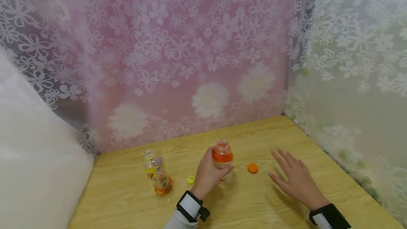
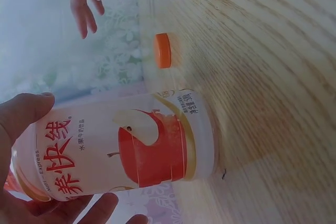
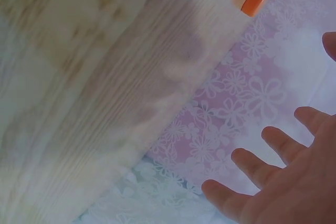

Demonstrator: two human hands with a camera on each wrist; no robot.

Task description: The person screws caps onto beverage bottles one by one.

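Clear plastic bottle w/ white label, red apple print & orange-red shoulder band (image 1: pixel 223 157) is roughly mid-table, about upright; mouth uncapped; base looks on or just over the light wood-grain table (image 1: pixel 121 207), can't tell which. Handling, my guess: light to middling wt, fill level not readable behind label & hand; thin wall, prob. gives a bit if squeezed, unlikely to break; label looks smooth, so maybe slippery if damp; best hold is round the labelled body below the shoulder, gentle pressure & mouth kept up, since an open neck could spill.

L hand (image 1: pixel 207 173): closed round the upper body of that bottle, thumb along one side, fingers curled on the other, tips plainly showing in the L wrist view; opened only as wide as the bottle is thick; grip looks firm enough, though actual force can't be told.

R hand (image 1: pixel 294 183): fingers straight & spread well apart, thumb out too; holds nothing, raised above the table; nearest thing is the round orange plastic cap (image 1: pixel 252 168), near but not touched.

Also: small round yellow cap (image 1: pixel 190 179) just beside L hand; clear plastic bottle w/ yellow label & amber liquid low down (image 1: pixel 159 174) farther left, uncapped, untouched.
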